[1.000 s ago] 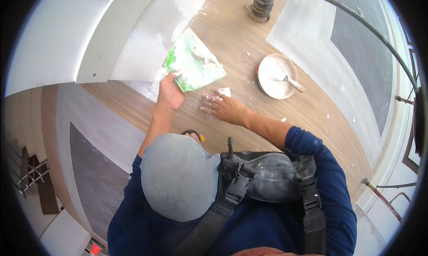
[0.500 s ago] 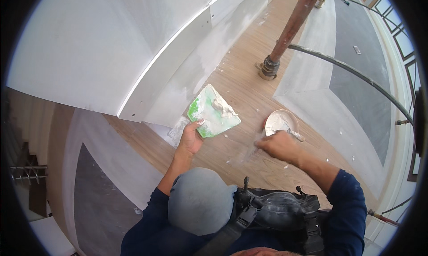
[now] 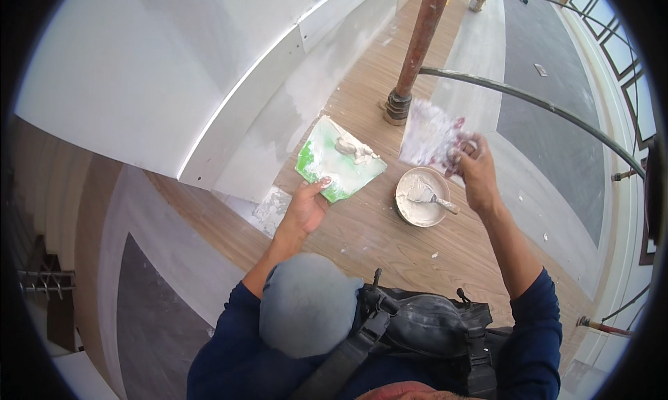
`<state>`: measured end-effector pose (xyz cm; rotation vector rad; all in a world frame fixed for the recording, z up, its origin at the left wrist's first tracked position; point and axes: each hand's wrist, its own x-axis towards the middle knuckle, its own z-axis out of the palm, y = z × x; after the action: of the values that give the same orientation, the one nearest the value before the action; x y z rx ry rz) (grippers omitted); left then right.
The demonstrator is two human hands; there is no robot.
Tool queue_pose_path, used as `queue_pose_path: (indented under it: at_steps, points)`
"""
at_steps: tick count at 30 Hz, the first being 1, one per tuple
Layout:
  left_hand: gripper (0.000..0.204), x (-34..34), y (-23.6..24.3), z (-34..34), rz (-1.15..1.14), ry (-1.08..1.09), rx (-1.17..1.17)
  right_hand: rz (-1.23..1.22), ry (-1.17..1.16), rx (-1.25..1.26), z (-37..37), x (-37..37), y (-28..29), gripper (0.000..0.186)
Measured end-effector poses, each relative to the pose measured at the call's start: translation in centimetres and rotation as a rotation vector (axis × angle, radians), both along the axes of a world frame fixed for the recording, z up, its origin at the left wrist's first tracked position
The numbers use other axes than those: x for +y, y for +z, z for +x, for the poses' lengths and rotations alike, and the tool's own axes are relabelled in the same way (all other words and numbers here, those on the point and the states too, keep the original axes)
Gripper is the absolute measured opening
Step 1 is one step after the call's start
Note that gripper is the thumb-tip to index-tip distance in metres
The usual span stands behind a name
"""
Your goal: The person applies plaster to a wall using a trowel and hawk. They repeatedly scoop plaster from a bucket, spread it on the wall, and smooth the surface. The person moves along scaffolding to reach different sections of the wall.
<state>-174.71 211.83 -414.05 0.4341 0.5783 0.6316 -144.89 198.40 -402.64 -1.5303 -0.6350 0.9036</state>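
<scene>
My left hand [image 3: 309, 208] grips the near corner of a green board [image 3: 334, 165] smeared with white compound, with a beige lump on top. Off to the right, my right hand [image 3: 473, 167] is raised with fingers closed on a crumpled, whitish sheet [image 3: 428, 132] with red marks; whether it is plastic or paper I cannot tell. Below that sheet a round bowl [image 3: 410, 215] of pale compound stands on the wood-look floor [image 3: 376, 247], with a putty knife [image 3: 445, 205] lying in it.
A white panelled wall [image 3: 139, 80] runs along the left. Beyond the board stands a rusty scaffold post [image 3: 417, 38] on a base, with a dark curved bar [image 3: 543, 100] reaching right. Grey floor patches flank the wood. A black bag [image 3: 424, 309] hangs at my front.
My right hand has lifted the crumpled sheet off the floor and moved it up and right, past the bowl. My left hand still holds the board. The view has shifted, showing more scaffold.
</scene>
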Motion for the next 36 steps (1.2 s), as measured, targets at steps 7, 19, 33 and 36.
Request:
queue_pose_path:
  at_steps: [7,19,33,36]
  points:
    - [0.050,2.2,3.0,2.5,0.093,-0.048,-0.069,0.220,0.011,0.249,2.6,1.7,5.0,0.036]
    - [0.052,1.7,3.6,4.5,0.076,0.013,-0.095,-0.003,-0.070,0.230,4.3,2.2,3.8,0.037]
    - [0.055,1.1,1.0,5.1,0.062,0.082,-0.117,0.138,-0.150,0.462,0.6,3.0,-2.3,0.024]
    - [0.056,0.5,0.3,5.1,0.125,0.149,-0.093,0.162,-0.125,0.487,0.2,2.7,-2.2,0.023]
